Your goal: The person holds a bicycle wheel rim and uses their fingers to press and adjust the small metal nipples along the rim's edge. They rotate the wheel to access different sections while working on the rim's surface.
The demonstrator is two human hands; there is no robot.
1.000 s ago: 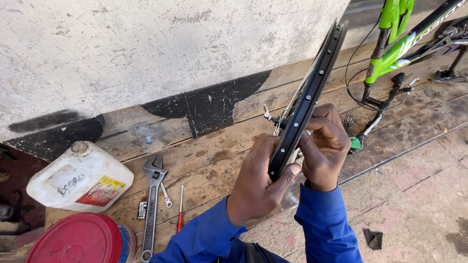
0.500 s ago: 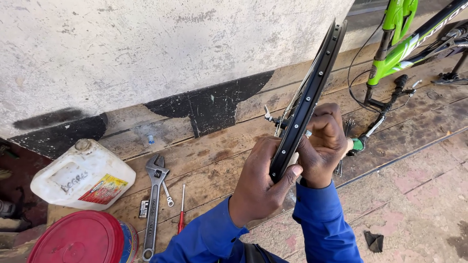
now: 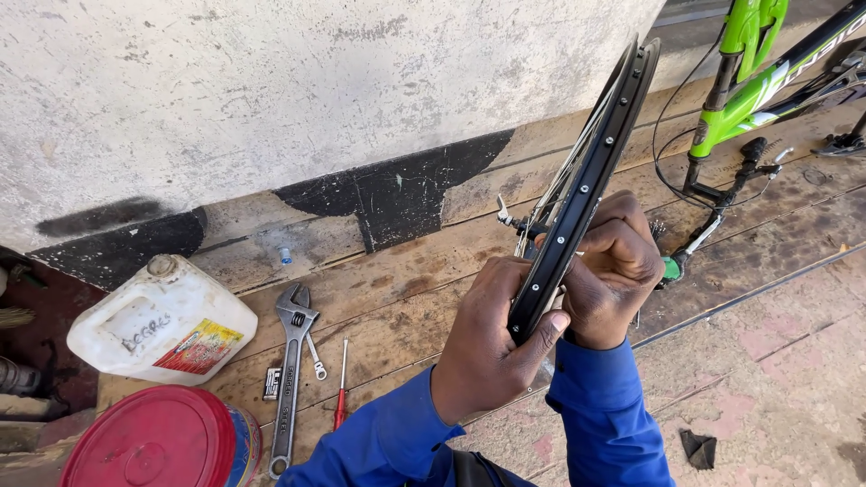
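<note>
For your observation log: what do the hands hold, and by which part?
Both hands, left and right, hold the black bicycle wheel rim at its lower edge.

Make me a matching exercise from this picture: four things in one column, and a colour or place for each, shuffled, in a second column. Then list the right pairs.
Things:
1. wheel rim
2. wrench
3. jug
4. bicycle frame

Descriptions:
A. white, lying on its side at the left
B. bright green, at the top right
C. black, held between the left hand and right hand
D. grey metal, lying flat on the wooden boards beside a red screwdriver

Pairs: 1-C, 2-D, 3-A, 4-B
</note>
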